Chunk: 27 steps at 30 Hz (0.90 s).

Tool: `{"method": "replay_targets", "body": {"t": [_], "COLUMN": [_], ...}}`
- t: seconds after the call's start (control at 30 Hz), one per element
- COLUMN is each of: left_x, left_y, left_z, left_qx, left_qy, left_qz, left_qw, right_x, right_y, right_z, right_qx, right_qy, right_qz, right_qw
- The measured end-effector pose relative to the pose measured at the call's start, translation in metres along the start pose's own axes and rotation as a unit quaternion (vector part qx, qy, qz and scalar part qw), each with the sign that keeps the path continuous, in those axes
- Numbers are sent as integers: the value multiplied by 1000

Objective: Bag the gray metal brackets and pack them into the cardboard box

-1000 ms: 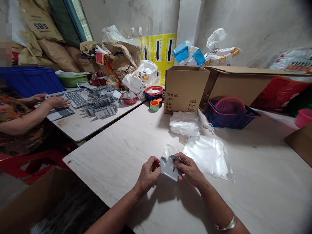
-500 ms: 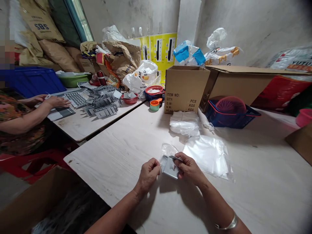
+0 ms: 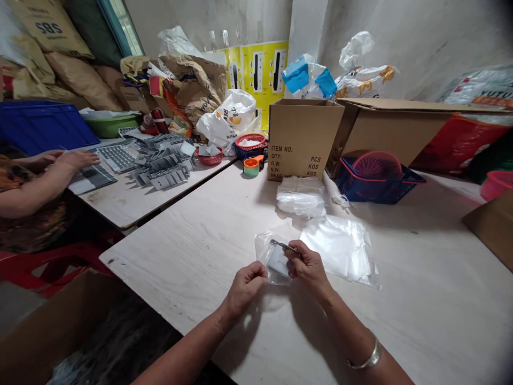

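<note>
My left hand (image 3: 244, 287) pinches the near edge of a small clear plastic bag (image 3: 265, 249) just above the pale wooden table (image 3: 208, 235). My right hand (image 3: 309, 268) grips a grey plastic part (image 3: 277, 262) that sits mostly inside that bag. A loose pile of clear bags (image 3: 340, 247) lies right of my hands, and a folded stack of bags (image 3: 301, 197) sits farther back.
A cardboard box (image 3: 301, 140) marked ITEM NO stands behind, with a blue basket (image 3: 377, 182) holding a red lid beside it. At left, another person's hands (image 3: 76, 159) work on grey parts (image 3: 164, 166) on a second table. An open carton (image 3: 60, 331) sits at lower left.
The grey part has gone from outside the bag to mostly inside it. My hands moved slightly away from me, and the view tilted a little.
</note>
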<state>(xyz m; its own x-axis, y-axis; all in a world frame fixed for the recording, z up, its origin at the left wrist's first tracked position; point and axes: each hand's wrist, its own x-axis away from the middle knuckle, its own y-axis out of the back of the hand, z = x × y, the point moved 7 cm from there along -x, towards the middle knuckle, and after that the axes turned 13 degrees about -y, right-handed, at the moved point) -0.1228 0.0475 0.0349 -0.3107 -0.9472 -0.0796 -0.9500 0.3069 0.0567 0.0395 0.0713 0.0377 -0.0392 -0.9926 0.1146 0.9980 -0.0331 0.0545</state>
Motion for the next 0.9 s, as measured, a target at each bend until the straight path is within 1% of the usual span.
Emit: {"method": "replay_targets", "body": {"t": [0.07,0.17,0.23,0.3,0.37,0.43,0.53,0.6,0.63,0.7,0.8,0.83,0.9], "left_x": [1,1,0,-1,-3,-3,-4,-3,-3,-5,-9,-10,-13], "left_y": [-1,-5,-5,-4,-2,3,14,17,16,12,6,6,9], "left_z": [3,11,14,15,17,18,11,5,4,2,3,4,6], "left_qx": [11,50,60,50,30,-1,-83,-137,-151,-148,-118,-110,-98], "left_qy": [3,31,28,23,24,19,-37,-82,-98,-112,-103,-95,-72], "left_qz": [-19,-37,-45,-41,-32,-33,-65,-77,-73,-46,1,6,-3], "left_qw": [1000,998,997,998,999,999,994,984,981,981,988,989,993], "right_x": [1,3,4,4,6,9,13,15,15,16,18,18,18], "right_y": [-2,-4,-5,-5,-4,-5,-12,-16,-18,-21,-25,-25,-22], "right_z": [2,4,5,7,12,18,24,24,24,24,24,23,21], "right_qx": [22,56,85,123,172,230,317,357,368,370,340,327,296], "right_qy": [11,33,46,66,100,136,166,166,162,156,148,136,91], "right_qz": [8,18,27,28,21,18,29,32,33,36,78,99,132], "right_qw": [1000,998,995,990,980,963,933,919,915,915,925,930,941]}}
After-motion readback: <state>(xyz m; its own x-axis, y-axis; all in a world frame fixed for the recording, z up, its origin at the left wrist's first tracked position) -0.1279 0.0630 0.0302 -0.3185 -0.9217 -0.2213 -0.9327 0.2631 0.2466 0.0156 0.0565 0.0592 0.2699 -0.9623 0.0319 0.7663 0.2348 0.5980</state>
